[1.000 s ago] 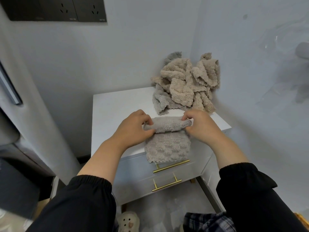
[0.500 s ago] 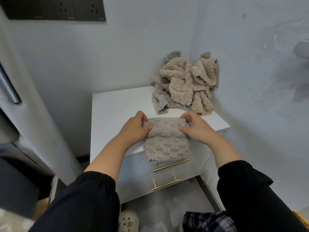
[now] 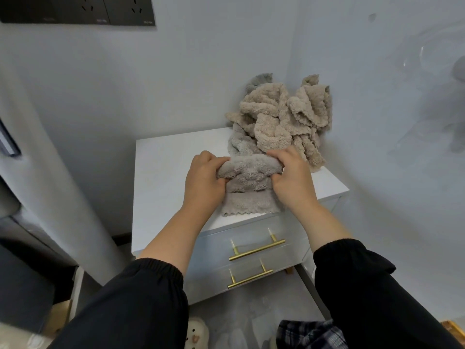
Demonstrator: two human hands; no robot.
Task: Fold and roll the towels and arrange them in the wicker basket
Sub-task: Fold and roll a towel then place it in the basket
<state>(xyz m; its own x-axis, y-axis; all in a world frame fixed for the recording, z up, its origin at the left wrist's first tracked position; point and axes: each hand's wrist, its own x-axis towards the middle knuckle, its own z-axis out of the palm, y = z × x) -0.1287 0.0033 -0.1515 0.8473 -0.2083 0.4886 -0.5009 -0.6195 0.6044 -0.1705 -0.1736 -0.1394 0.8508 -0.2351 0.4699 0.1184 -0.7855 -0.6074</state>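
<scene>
Slack is our worry: with our left hand (image 3: pixel 203 180) and right hand (image 3: pixel 293 177) each in a pinching grip on an end of the half-rolled towel (image 3: pixel 249 183) on the worktop (image 3: pixel 163 172), uneven pressure could let the roll loosen or skew.

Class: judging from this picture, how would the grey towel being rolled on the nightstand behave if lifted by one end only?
The grey towel would probably flop and unroll: its loose tail lies limp and wavy-edged. It looks light, since both hands, left hand and right hand, bunch it easily. Its fluffy pile should resist slipping.
</scene>
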